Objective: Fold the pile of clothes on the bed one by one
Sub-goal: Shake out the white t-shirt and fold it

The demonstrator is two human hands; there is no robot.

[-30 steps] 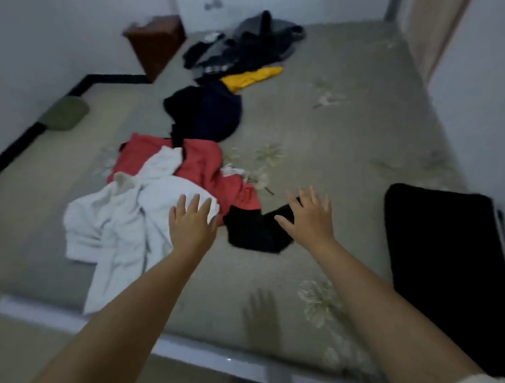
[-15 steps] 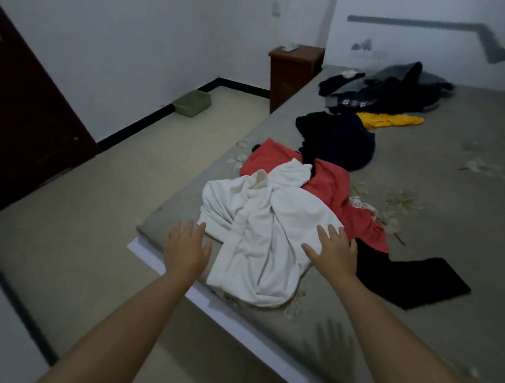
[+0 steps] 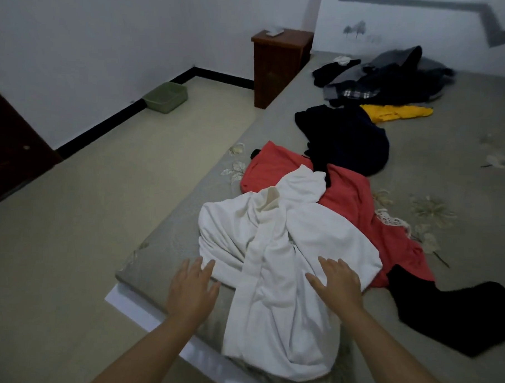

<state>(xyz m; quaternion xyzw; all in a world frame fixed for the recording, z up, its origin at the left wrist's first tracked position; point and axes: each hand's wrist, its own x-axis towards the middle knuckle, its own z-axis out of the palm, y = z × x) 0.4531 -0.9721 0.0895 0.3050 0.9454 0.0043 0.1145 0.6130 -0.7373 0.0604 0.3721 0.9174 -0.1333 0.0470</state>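
Hands are reaching for the first piece, so the folding itself is, I think, not yet beginning. The left hand (image 3: 193,287) is hovering with straight, spread fingers at the near left edge of the white garment (image 3: 274,267), holding nothing; whether it is touching the cloth I cannot tell. The right hand (image 3: 338,282) is lying flat and spread on the white cloth, also gripping nothing. The next move is probably asking for a grip on two edges, to lift the garment and spread it flat.

The white garment is lying crumpled near the corner of the bed (image 3: 463,177), twisted into thick folds, partly covering a red garment (image 3: 352,195). It is looking soft and heavy, so it may be sagging when lifted.
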